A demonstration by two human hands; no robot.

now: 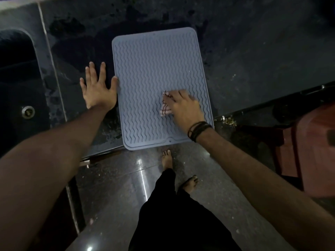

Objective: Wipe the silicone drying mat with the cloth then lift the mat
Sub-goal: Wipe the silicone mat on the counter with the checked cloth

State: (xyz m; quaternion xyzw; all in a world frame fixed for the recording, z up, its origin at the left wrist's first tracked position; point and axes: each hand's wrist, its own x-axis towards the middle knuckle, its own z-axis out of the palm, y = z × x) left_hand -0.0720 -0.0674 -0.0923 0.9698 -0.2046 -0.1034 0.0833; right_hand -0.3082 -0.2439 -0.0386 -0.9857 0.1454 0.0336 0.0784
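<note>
The cloth (165,105) was held bunched under the right hand (184,107); the mat (154,69) was pinned by the flat, open-fingered left hand (98,91). Probably best wiped in overlapping strokes.

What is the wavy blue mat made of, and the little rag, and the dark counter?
The mat looks like matte grey-blue silicone or rubber, with moulded wavy ridges. The rag under the right hand seems to be woven cloth: pale, dark stripes, crumpled. The counter looks like dark polished stone, speckled and wet.
</note>
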